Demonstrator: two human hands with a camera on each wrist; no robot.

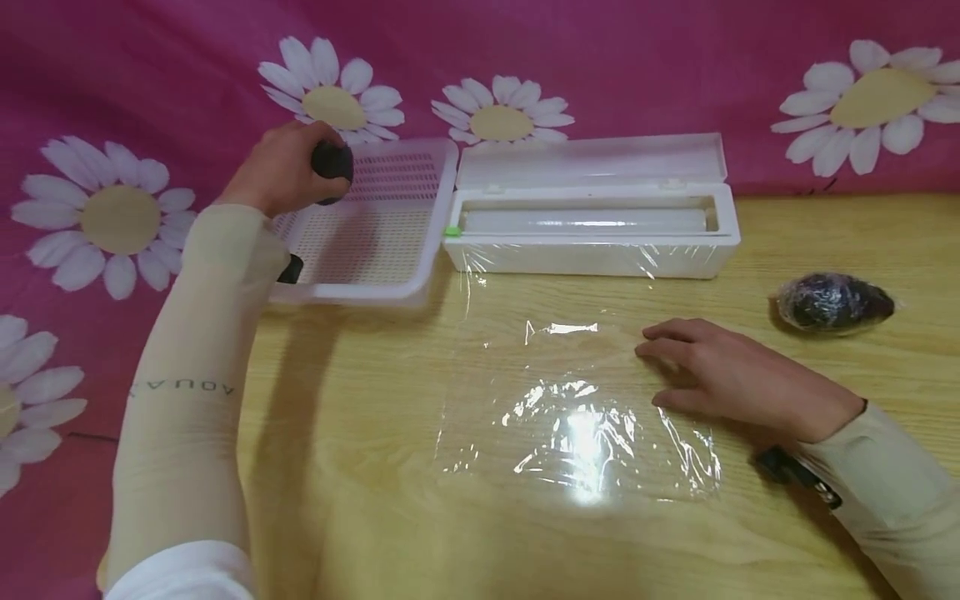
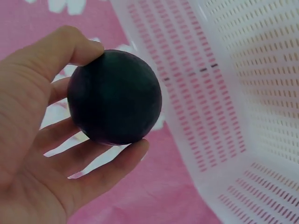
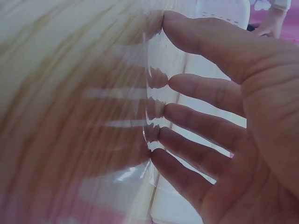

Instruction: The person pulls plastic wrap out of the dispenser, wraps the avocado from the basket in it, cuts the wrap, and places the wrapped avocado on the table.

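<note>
Above the left side of the white plastic basket (image 1: 352, 292), my left hand (image 1: 281, 171) grips a dark avocado (image 1: 332, 171). The left wrist view shows the avocado's rounded end (image 2: 115, 97) between thumb and fingers. A sheet of cling film (image 1: 555, 375) runs from its open dispenser box (image 1: 592, 258) across the wooden table. My right hand (image 1: 720, 375) has its fingers spread at the film's right edge. In the right wrist view its fingertips (image 3: 180, 84) touch the clear film (image 3: 117, 135).
A film-wrapped avocado (image 1: 832, 304) lies on the table at the right. Another dark item (image 1: 291, 269) shows at the basket's near left corner, partly hidden by my left sleeve. A pink flowered cloth (image 1: 637, 67) hangs behind the table. The box lid (image 1: 592, 162) stands raised.
</note>
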